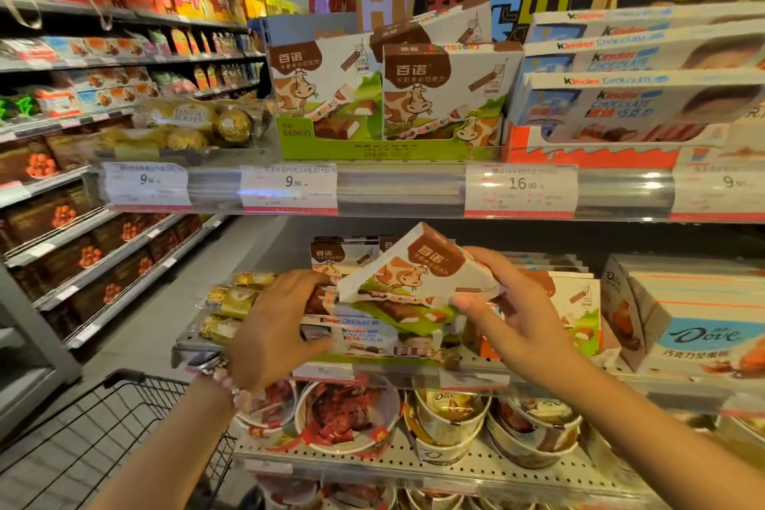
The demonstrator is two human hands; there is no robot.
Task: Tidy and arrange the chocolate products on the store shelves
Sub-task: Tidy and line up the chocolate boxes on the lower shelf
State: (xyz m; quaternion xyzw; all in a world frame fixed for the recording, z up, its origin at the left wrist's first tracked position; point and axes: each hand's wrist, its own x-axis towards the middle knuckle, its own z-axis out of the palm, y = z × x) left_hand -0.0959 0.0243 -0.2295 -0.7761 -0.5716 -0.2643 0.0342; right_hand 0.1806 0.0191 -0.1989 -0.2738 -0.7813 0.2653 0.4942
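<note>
Product: a Bainuo milk chocolate box (418,275), flat white cardboard printed with a brown-patched cow, is held tilted in front of the middle shelf (414,375).
Right hand (517,315): the box's right end is pinched between thumb and fingers.
Left hand (275,327): fingers are curled at the box's lower left corner (the contact is partly hidden).
Signage: "Kinder Chocolate" is read on the box (360,333) beneath; price tags (289,188) read 9.90 and 16.90; "Dove" is printed on a blue-and-white carton (695,337).
</note>
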